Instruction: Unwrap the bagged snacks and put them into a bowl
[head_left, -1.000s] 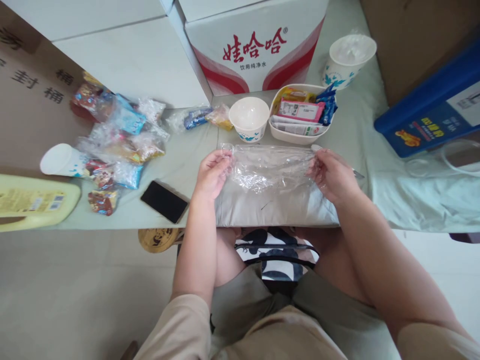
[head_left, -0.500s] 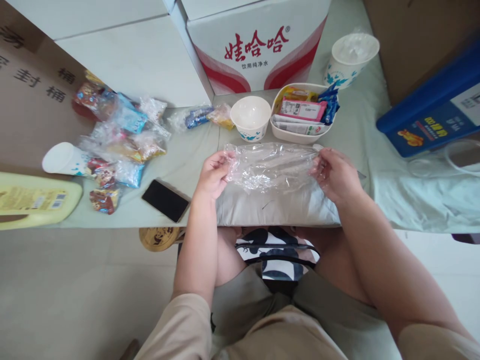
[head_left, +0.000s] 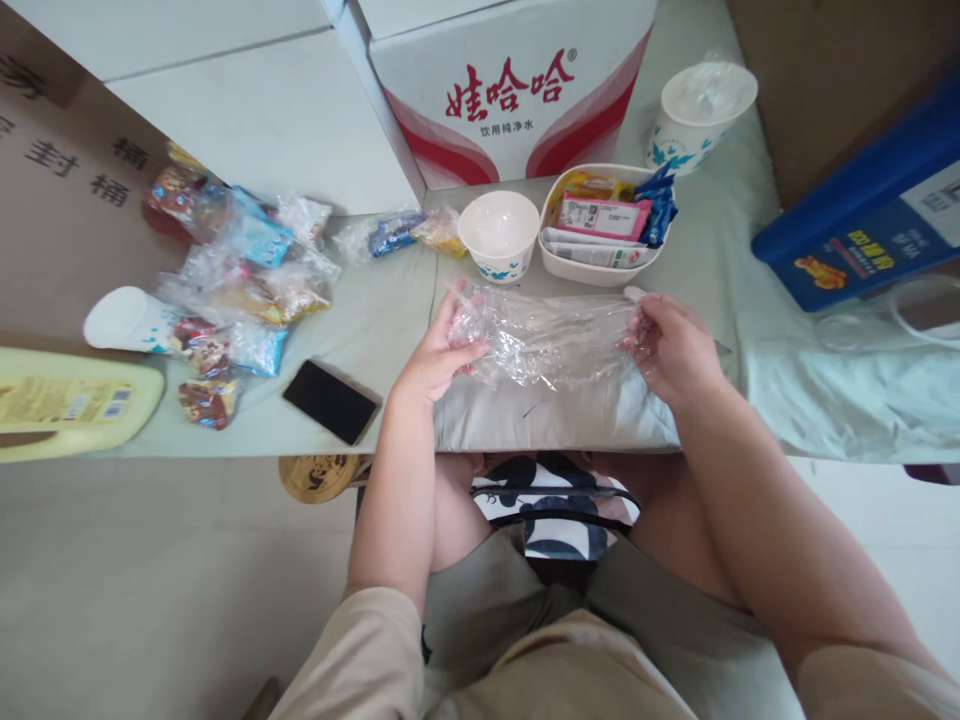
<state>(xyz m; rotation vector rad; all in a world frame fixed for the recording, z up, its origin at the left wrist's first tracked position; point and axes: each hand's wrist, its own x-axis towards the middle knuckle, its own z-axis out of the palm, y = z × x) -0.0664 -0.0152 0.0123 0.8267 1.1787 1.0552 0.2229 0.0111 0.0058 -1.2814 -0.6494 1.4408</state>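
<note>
A crumpled clear plastic bag [head_left: 547,335] is stretched between both hands just above a flat grey pouch [head_left: 555,415] at the table's front edge. My left hand [head_left: 435,355] pinches the bag's left end, thumb on top. At the bag's right end my right hand [head_left: 667,345] is closed on the plastic. An empty white bowl [head_left: 499,235] and a white tray [head_left: 600,268] of sachets stand just behind the bag.
A black phone [head_left: 330,402] lies left of my left hand. Bagged snacks [head_left: 240,275] and a tipped white cup [head_left: 124,320] lie further left, beside a yellow bottle [head_left: 71,400]. A printed carton [head_left: 517,85], a lidded cup [head_left: 697,115] and a blue box [head_left: 862,220] stand behind.
My left hand has shifted its hold, with the thumb now over the bag's left end. The bag is bunched slightly more; my right hand has barely moved.
</note>
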